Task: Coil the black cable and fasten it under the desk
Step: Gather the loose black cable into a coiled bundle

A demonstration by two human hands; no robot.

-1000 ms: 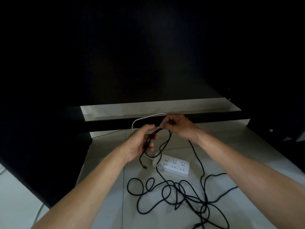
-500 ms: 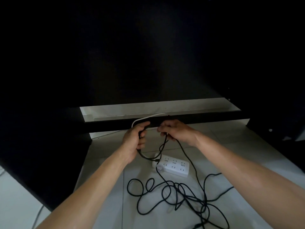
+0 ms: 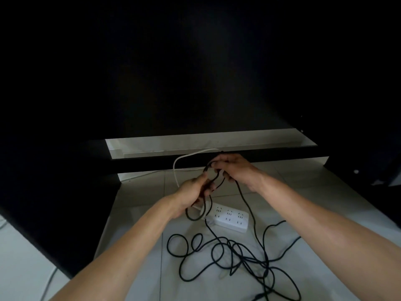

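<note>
Black thin cable is being gathered into loops beneath the dark table.
It is being gripped by the left hand and pinched by the right hand; the rest is lying tangled on the pale tiled floor beside a white rectangular power strip.

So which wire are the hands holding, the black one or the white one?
The black cable. Both the left hand and right hand grip it, and it trails down into a tangle on the floor. The white cord loops behind them toward the power strip.
</note>
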